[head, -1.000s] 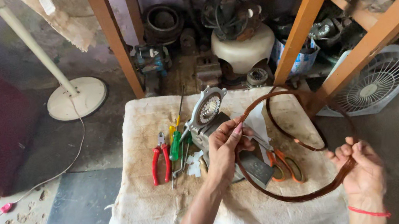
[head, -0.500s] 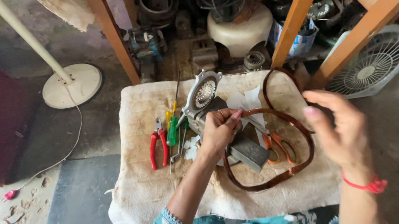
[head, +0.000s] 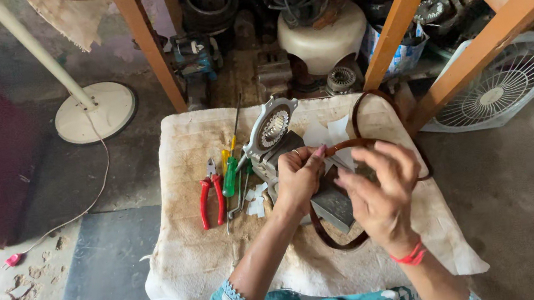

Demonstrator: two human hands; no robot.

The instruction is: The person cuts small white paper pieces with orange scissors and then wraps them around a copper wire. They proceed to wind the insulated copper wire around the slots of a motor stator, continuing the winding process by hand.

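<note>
Two hands (head: 341,185) gripping copper wire coil (head: 341,239), cloth-covered table (head: 192,259)

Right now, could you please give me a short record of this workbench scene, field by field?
surface: cream cloth over a low stand
left hand: left hand pinching the brown copper wire coil
right hand: right hand gripping the same coil from the other side
under the hands: grey metal motor block
behind the hands: silver round motor end cover
tools on the cloth: red-handled pliers, green-handled screwdriver
background: white fan guard, orange wooden frame
</note>
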